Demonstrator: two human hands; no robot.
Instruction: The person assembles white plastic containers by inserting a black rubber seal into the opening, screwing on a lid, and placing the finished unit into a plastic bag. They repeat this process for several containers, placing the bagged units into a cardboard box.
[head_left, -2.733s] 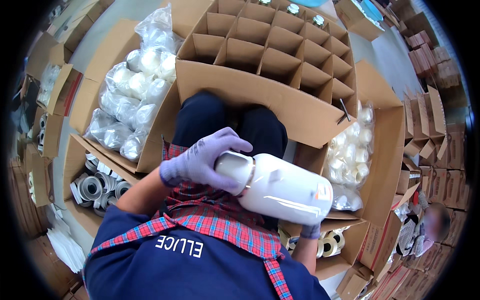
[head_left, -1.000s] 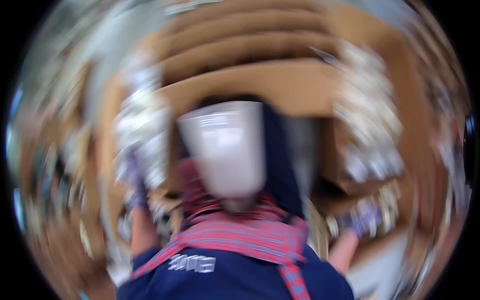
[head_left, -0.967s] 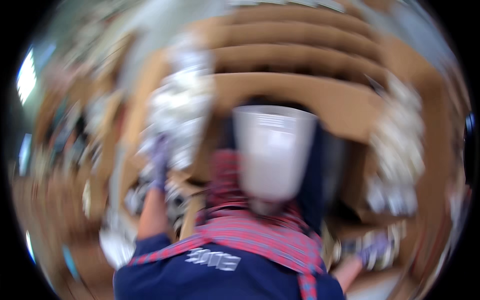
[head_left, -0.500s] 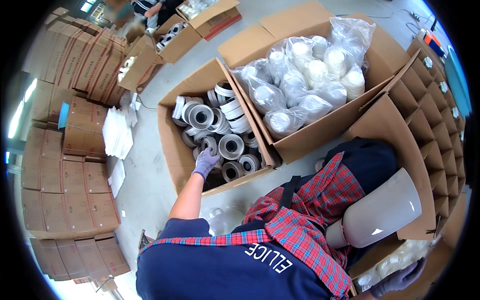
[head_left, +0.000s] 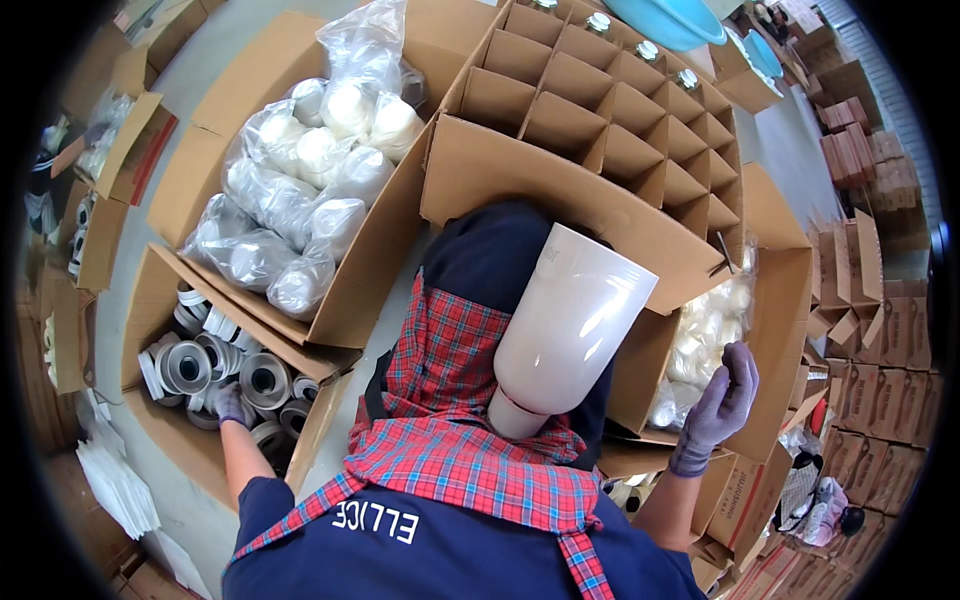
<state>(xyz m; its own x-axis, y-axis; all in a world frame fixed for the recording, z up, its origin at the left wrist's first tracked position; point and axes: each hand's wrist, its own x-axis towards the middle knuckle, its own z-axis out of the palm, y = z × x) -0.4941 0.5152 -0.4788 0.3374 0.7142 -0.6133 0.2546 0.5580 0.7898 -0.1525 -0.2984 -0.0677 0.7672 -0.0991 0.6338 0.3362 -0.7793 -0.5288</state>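
Observation:
My left hand (head_left: 232,405), in a purple-grey glove, reaches into a cardboard box (head_left: 190,460) of grey and white ring-shaped plastic parts (head_left: 186,367). Its fingers are closed on one grey ring among the pile, and the fingertips are partly hidden. On the right, my gloved right hand (head_left: 715,412) is raised with fingers stretched upward, nothing in it. It is nearest to a box of clear-wrapped pale pieces (head_left: 700,340). Across my lap lies a large glossy whitish cylinder (head_left: 575,330), its wide end pointing away and its narrow neck toward me.
A large carton holds plastic-bagged white containers (head_left: 300,180). Beside it stands a carton with cardboard dividers (head_left: 600,110), with several clear-topped items in its far cells. A blue basin (head_left: 665,20) is beyond it. White sheets (head_left: 118,480) lie at left; stacked cartons (head_left: 880,400) stand at right.
My view has turned right, so the boxes appear farther left. My right hand has risen from beside the wrapped pieces. The left hand stays among the rings.

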